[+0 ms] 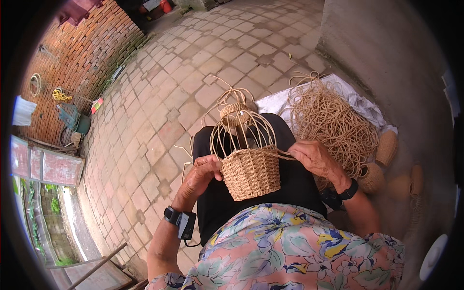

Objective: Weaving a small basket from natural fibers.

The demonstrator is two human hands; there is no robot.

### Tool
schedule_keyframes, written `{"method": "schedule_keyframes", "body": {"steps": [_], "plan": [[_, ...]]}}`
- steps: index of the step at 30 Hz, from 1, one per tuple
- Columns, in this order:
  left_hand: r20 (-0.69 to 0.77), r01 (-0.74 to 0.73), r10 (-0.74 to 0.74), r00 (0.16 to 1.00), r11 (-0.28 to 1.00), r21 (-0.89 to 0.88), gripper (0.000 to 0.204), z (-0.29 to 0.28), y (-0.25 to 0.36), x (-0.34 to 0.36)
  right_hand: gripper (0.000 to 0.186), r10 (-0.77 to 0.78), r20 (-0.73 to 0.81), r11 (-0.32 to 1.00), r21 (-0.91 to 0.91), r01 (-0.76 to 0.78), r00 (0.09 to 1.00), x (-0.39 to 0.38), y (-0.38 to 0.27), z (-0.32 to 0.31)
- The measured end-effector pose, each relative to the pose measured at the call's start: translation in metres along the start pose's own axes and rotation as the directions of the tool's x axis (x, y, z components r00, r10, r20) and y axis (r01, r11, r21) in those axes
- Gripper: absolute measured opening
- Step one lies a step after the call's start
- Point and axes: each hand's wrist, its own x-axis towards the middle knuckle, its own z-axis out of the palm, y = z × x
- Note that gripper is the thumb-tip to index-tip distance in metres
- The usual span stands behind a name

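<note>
A half-woven basket [253, 174] of tan cord lies across my lap. Its woven part is toward me, and bare curved ribs run from it to a small woven collar [233, 112] at the far end. My left hand [205, 171] grips the basket's left side at the woven edge, thumb on the weave. On the right, my right hand [313, 155] pinches a strand of cord [285, 153] that comes off the top woven row and is drawn out to the side. Loose cord ends stick out past the collar.
A large heap of loose cord [333, 125] lies on a white sheet [273, 102] to my right. Beside it stand several woven pieces [371, 178] near a grey wall [391, 63]. Paving tiles [159, 101] cover the ground, and a brick wall [87, 58] rises at the far left.
</note>
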Motion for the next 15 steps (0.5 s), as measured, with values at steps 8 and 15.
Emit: {"method": "schedule_keyframes", "body": {"steps": [8,15], "plan": [[0.036,0.007,-0.007,0.999,1.0,0.011,0.019,0.0,0.001,-0.002,0.033,0.313,0.035,0.833,0.469,-0.292,0.949,-0.01,0.055,0.015],[0.036,-0.012,0.011,0.999,1.0,0.029,0.019,0.002,0.001,-0.002,0.026,0.535,0.155,0.676,0.511,-0.531,0.831,-0.013,0.073,0.017]]}}
